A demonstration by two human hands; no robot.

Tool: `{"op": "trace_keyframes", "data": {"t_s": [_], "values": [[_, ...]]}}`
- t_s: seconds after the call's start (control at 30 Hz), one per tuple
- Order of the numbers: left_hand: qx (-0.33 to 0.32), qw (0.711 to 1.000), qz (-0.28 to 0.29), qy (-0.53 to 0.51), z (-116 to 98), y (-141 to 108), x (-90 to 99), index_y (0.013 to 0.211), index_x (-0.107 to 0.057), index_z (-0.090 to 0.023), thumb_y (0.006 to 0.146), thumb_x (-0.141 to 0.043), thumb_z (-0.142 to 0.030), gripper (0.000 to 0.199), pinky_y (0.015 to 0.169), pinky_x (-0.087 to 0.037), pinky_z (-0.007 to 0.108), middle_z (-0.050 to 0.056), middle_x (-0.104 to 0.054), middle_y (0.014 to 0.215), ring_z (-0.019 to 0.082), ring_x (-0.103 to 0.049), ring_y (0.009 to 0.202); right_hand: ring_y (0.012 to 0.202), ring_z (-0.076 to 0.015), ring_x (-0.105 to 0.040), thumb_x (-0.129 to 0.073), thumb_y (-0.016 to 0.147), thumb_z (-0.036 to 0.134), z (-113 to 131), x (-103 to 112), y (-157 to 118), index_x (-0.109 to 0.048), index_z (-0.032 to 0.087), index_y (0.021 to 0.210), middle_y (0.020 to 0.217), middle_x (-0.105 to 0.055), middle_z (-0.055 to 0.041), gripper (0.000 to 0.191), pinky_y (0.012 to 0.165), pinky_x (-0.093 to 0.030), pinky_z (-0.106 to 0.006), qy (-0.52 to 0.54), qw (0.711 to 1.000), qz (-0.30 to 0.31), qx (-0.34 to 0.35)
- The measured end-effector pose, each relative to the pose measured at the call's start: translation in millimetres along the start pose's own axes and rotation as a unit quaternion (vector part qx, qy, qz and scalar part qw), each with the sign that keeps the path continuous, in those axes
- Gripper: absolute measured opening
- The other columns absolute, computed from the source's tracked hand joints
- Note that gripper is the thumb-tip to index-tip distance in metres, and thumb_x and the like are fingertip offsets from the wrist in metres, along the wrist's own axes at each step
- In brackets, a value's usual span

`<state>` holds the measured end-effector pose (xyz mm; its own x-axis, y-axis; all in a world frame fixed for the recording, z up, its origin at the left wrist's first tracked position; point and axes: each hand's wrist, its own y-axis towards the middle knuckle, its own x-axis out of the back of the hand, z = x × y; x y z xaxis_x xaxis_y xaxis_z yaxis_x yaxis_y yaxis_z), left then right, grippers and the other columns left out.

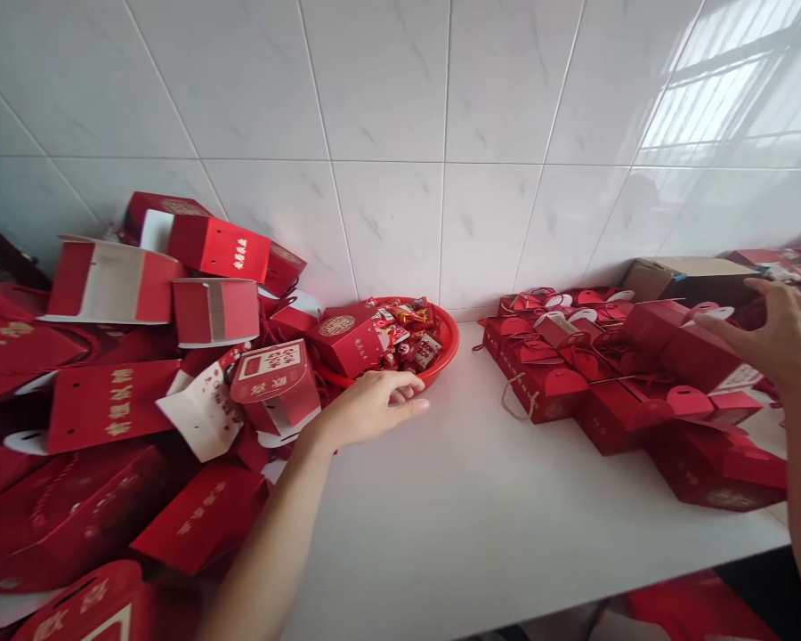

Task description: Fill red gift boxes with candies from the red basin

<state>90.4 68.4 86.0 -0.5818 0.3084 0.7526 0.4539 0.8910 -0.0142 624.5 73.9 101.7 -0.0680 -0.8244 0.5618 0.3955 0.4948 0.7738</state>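
Your left hand (374, 405) reaches to the near rim of the basin (449, 349), palm down, its fingers half bent and the thumb apart from them; nothing shows in its grip. Sweets (428, 350) in bright wrappers fill the basin, and a red box (351, 343) leans over its left side.

Your right hand (764, 325) is at the far right, thumb and forefinger spread wide. The thumb overlaps a tilted box (704, 356) that lies on top of the closed boxes (614, 414); you cannot tell from here whether it touches.

Those closed boxes stand close together on the right of the white table (467, 507), with a brown carton (667, 278) behind. To your left, more boxes (113, 405), several with open flaps, lie in a heap against the tiled wall (387, 80).
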Motion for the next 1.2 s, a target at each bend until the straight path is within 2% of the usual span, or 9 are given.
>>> {"op": "trace_keyframes", "data": {"t_s": [0.1, 0.2, 0.37, 0.5, 0.57, 0.73, 0.93, 1.07, 1.2], "values": [[-0.018, 0.999, -0.046, -0.016, -2, -3, 5.5, 0.108, -0.072, -0.022, 0.085, -0.062, -0.052, 0.04, 0.087, -0.057, 0.033, 0.006, -0.077, 0.108, 0.024, -0.072, 0.1, 0.119, -0.0295, -0.061, -0.084, 0.073, 0.025, 52, 8, -3, -0.073, 0.02, 0.118, 0.123, -0.07, -0.0183, 0.046, 0.095, -0.045, -0.045, 0.138, 0.99, -0.002, -0.027], [-0.036, 0.988, -0.14, -0.051, 0, -5, 13.6, 0.106, -0.072, -0.019, 0.087, -0.06, -0.046, 0.035, 0.088, -0.057, 0.033, 0.007, -0.077, 0.107, 0.023, -0.072, 0.098, 0.09, -0.0246, -0.07, -0.076, 0.076, 0.031, 119, 12, -18, -0.077, 0.021, 0.098, 0.101, -0.076, -0.0131, 0.024, 0.079, -0.051, -0.041, 0.324, 0.946, 0.015, -0.011], [-0.028, 0.962, -0.264, -0.066, 13, -5, 26.1, 0.106, -0.07, -0.017, 0.087, -0.06, -0.043, 0.034, 0.089, -0.058, 0.036, 0.009, -0.077, 0.104, 0.024, -0.072, 0.099, 0.087, -0.0218, -0.07, -0.072, 0.077, 0.037, 248, -14, -64, -0.076, 0.02, 0.088, 0.09, -0.077, -0.0063, 0.021, 0.082, -0.054, -0.038, 0.542, 0.79, 0.273, 0.092], [0.013, 0.963, -0.266, -0.046, 24, -8, 32.0, 0.106, -0.07, -0.016, 0.085, -0.06, -0.041, 0.034, 0.091, -0.057, 0.039, 0.01, -0.077, 0.102, 0.025, -0.072, 0.098, 0.105, -0.0237, -0.067, -0.074, 0.074, 0.035, 341, -55, -98, -0.078, 0.021, 0.092, 0.108, -0.077, -0.0055, 0.023, 0.097, -0.05, -0.038, 0.622, 0.634, 0.448, 0.103], [0.029, 0.965, -0.258, -0.041, 26, -9, 33.9, 0.106, -0.07, -0.017, 0.085, -0.06, -0.04, 0.033, 0.091, -0.057, 0.039, 0.01, -0.077, 0.104, 0.025, -0.071, 0.1, 0.111, -0.0232, -0.065, -0.073, 0.076, 0.035, 374, -70, -108, -0.079, 0.023, 0.097, 0.114, -0.075, -0.0039, 0.026, 0.101, -0.048, -0.037, 0.639, 0.589, 0.49, 0.058], [0.047, 0.965, -0.254, -0.039, 27, -14, 38.3, 0.107, -0.07, -0.017, 0.086, -0.06, -0.04, 0.032, 0.094, -0.056, 0.039, 0.01, -0.076, 0.108, 0.025, -0.071, 0.103, 0.11, -0.0239, -0.064, -0.069, 0.078, 0.03, 418, -88, -120, -0.078, 0.023, 0.096, 0.119, -0.073, -0.0061, 0.022, 0.095, -0.05, -0.038, 0.617, 0.593, 0.513, -0.066], [0.059, 0.961, -0.267, -0.039, 28, -19, 42.3, 0.109, -0.069, -0.018, 0.088, -0.059, -0.043, 0.035, 0.097, -0.055, 0.04, 0.01, -0.076, 0.11, 0.025, -0.069, 0.107, 0.098, -0.0213, -0.066, -0.07, 0.069, 0.018, 430, -88, -122, -0.075, 0.018, 0.078, 0.102, -0.077, -0.0063, 0.01, 0.091, -0.051, -0.035, 0.625, 0.603, 0.487, -0.088], [0.057, 0.955, -0.284, -0.057, 27, -20, 43.8, 0.107, -0.069, -0.018, 0.088, -0.059, -0.051, 0.038, 0.1, -0.053, 0.04, 0.009, -0.076, 0.109, 0.026, -0.068, 0.109, 0.1, -0.0198, -0.066, -0.065, 0.072, 0.02, 416, -76, -117, -0.076, 0.02, 0.082, 0.1, -0.077, -0.0035, 0.015, 0.095, -0.05, -0.035, 0.664, 0.613, 0.418, -0.092], [0.06, 0.935, -0.339, -0.081, 22, -17, 43.6, 0.117, -0.065, -0.019, 0.093, -0.053, -0.054, 0.044, 0.104, -0.05, 0.04, 0.011, -0.07, 0.126, 0.027, -0.065, 0.117, 0.099, -0.0223, -0.068, -0.066, 0.077, 0.027, 375, -47, -118, -0.078, 0.022, 0.086, 0.099, -0.077, -0.0036, 0.016, 0.093, -0.052, -0.039, 0.705, 0.633, 0.321, 0.005]]}}
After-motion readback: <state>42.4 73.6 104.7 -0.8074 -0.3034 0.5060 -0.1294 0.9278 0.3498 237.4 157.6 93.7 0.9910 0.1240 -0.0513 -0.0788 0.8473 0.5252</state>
